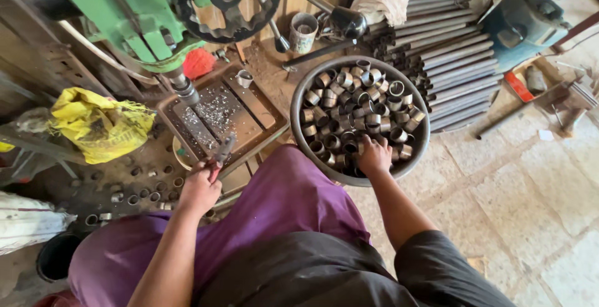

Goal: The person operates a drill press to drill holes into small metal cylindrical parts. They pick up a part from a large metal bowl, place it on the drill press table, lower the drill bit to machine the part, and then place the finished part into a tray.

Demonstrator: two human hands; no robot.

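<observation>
My right hand [374, 155] reaches into a round metal basin [298, 92] full of short steel pipe rings [359, 104], fingers curled on rings at the near edge. My left hand [199, 188] grips a pair of pliers [221, 151] whose jaws point up toward the drill table [249, 104], which is strewn with metal chips. The green drill press [134, 23] stands over the table with its chuck [186, 90] just above the slotted plate. My purple-clad knee lies between both hands.
Several drilled rings [134, 188] lie on the dirty floor at left. A yellow sack [100, 123] sits left; long steel pipes [449, 57] are stacked right of the basin. A tin cup [303, 31] and a hammer [337, 23] rest behind. Stone floor [530, 176] lies at right.
</observation>
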